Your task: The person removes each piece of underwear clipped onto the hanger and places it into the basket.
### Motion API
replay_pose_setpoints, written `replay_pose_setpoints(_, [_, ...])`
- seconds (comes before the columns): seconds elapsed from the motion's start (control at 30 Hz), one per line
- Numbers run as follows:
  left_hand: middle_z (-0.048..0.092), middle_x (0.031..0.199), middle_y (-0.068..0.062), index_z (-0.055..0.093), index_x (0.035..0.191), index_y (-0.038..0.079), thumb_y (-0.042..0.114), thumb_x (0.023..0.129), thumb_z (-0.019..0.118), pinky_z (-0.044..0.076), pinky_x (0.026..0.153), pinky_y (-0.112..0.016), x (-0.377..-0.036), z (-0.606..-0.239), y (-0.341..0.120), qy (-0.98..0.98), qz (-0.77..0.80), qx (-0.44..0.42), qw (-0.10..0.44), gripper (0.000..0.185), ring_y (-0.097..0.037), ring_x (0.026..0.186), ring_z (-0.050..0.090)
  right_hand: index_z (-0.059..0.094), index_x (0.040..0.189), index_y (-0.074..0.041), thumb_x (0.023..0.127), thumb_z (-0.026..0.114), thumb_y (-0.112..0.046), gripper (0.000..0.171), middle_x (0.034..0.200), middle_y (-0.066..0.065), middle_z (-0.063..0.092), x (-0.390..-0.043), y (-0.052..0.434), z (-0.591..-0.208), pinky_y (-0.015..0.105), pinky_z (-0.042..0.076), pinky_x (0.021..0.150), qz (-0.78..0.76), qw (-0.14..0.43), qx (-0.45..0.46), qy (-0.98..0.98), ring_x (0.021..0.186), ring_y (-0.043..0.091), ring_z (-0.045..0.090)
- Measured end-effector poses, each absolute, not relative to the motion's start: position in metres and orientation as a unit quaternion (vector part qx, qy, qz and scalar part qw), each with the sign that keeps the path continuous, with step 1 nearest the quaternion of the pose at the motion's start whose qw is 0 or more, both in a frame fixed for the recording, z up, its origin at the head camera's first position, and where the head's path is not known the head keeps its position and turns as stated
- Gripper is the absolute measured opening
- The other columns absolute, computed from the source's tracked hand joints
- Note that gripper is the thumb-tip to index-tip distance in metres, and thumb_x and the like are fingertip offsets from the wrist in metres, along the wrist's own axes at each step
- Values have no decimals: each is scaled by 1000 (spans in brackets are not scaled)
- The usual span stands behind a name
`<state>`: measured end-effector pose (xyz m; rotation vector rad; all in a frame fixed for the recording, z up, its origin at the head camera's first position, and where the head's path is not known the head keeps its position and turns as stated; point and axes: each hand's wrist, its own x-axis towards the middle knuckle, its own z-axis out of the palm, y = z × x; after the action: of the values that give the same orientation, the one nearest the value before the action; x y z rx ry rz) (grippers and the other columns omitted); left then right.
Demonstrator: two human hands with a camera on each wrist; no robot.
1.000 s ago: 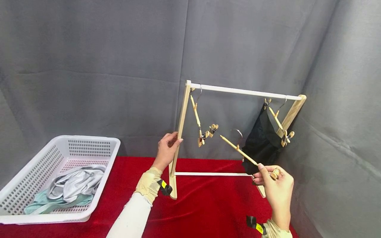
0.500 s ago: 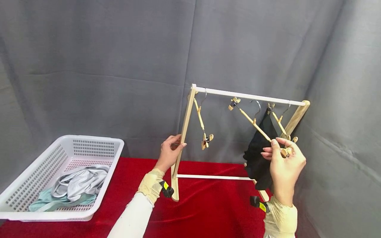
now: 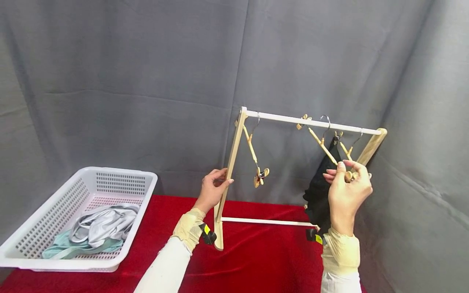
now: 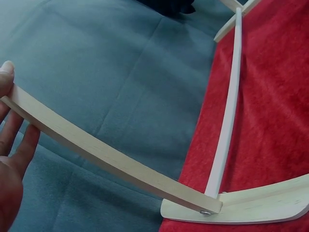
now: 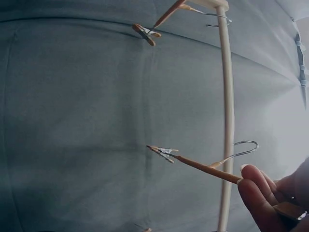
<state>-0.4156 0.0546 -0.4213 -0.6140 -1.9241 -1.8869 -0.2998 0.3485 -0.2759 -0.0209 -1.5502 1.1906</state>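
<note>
My left hand [image 3: 211,190] pinches the left post [image 3: 234,156] of a small wooden clothes rack between thumb and fingers. In the left wrist view, its fingers lie around the upper part of that post. My right hand [image 3: 346,193] holds a wooden clip hanger [image 3: 322,146] by one end, over the clip there. The hanger slants up to the left, its metal hook [image 3: 325,119] right at the white top bar [image 3: 286,119]. In the right wrist view, the hanger [image 5: 205,168] crosses the bar [image 5: 227,96]. Behind the right hand hangs a black garment [image 3: 318,195], partly hidden.
Another clip hanger [image 3: 251,143] hangs near the left post, bare. The black garment's hanger [image 3: 346,150] sits by the right post [image 3: 371,146]. A white basket [image 3: 150,191] with grey and mint clothes [image 3: 104,226] stands left on red cloth [image 3: 249,252]. Grey curtains rise behind.
My right hand has raised the hanger up and to the right, from below to the top bar. The left hand keeps its grip on the post. The head view has shifted slightly.
</note>
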Motion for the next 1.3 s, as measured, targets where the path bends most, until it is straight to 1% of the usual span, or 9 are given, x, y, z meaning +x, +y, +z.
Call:
replay_pose_setpoints(0.2, [64,111,-28,62,129,-11,-4,90,72,53,92,-55,-393,-397,54,-684,-668,-228,186,41,-44,107,65,65,106,3,98,64,-5,12,67,-5,71,-311,348,-282,21,57,54,511,540,-3,-669,51,4,68])
replay_pose_setpoints(0.33, [65,110,-27,64,128,-10,-4,90,73,56,90,-40,-386,-392,53,-688,-665,-229,180,40,-42,106,66,64,107,3,99,62,-5,11,68,8,74,-315,349,-290,20,56,53,508,523,-6,-684,50,3,68])
replay_pose_setpoints(0.43, [65,110,-26,64,128,-10,-4,90,73,54,86,-26,-386,-392,52,-688,-666,-229,178,40,-41,105,66,64,107,5,99,63,-6,14,70,11,74,-316,349,-293,20,56,53,501,519,-5,-692,51,2,67])
replay_pose_setpoints(0.5, [65,110,-27,64,128,-10,-5,89,73,53,85,-23,-386,-392,53,-685,-668,-230,179,40,-42,105,66,64,106,7,98,65,-7,16,72,16,74,-315,350,-294,17,56,55,488,517,-3,-703,52,-1,67])
replay_pose_setpoints(0.63, [65,109,-26,65,127,-10,-5,89,73,54,87,-30,-385,-392,54,-686,-667,-224,186,40,-42,104,67,65,104,8,98,66,-8,18,80,25,74,-313,352,-297,8,52,60,430,506,-2,-748,57,-11,63])
replay_pose_setpoints(0.73, [66,108,-25,65,127,-9,-5,88,74,56,89,-41,-384,-393,55,-689,-666,-218,187,40,-41,104,67,66,102,7,98,67,-9,17,81,23,75,-312,354,-301,3,47,62,387,498,4,-777,59,-16,60])
replay_pose_setpoints(0.9, [65,108,-27,65,127,-10,-5,89,73,55,91,-55,-385,-394,57,-684,-668,-228,184,39,-43,104,66,69,102,5,97,69,-8,14,79,19,76,-311,357,-305,3,42,63,347,499,21,-794,62,-17,59])
replay_pose_setpoints(1.1, [65,108,-27,64,126,-12,-6,88,73,54,92,-58,-386,-392,53,-685,-664,-237,184,39,-44,103,66,70,111,0,93,74,-11,21,83,15,76,-307,356,-309,13,37,63,312,481,9,-819,67,-16,49])
replay_pose_setpoints(1.3, [65,110,-27,63,127,-12,-4,89,73,54,94,-56,-392,-394,45,-692,-662,-233,167,40,-43,105,66,69,121,-3,100,66,-25,30,85,12,73,-297,350,-301,23,36,65,292,453,12,-842,69,0,48])
